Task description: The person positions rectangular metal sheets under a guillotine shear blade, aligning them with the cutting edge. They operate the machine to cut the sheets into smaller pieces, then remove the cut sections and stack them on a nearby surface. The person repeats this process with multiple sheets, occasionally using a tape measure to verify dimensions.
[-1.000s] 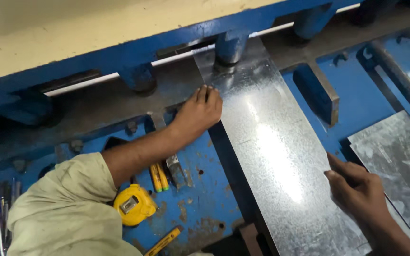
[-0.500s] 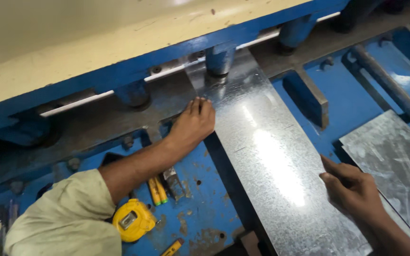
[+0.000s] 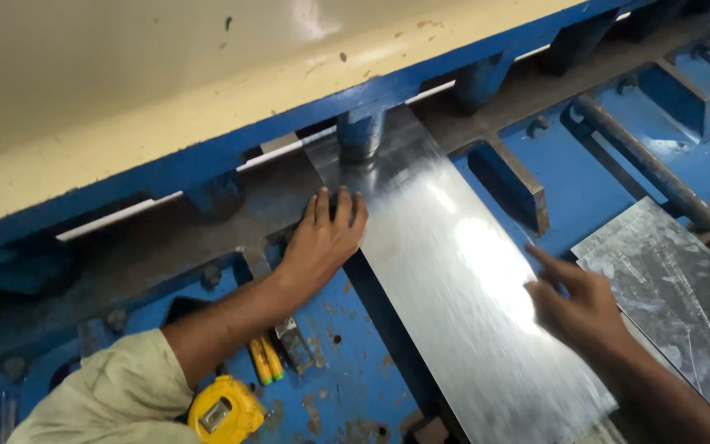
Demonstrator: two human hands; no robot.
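Observation:
A long shiny metal sheet [image 3: 445,279] lies on the blue machine bed, its far end under the blue hold-down foot [image 3: 361,131] of the shear. My left hand [image 3: 322,238] lies flat with fingers together, pressing on the sheet's left edge near that far end. My right hand [image 3: 578,306] rests on the sheet's right edge nearer to me, fingers spread and pointing left. Neither hand grips anything.
A cream and blue machine beam [image 3: 207,123] runs across the top. A second dull metal sheet [image 3: 675,288] lies at the right. A yellow tape measure [image 3: 225,411] and a yellow-handled tool [image 3: 266,360] sit under my left forearm. Blue support arms [image 3: 519,181] stick out from the bed.
The view has shifted, so the sheet and machine sit further right and lower in frame. Both hands stay on the sheet's edges; the right hand's fingers have spread a little.

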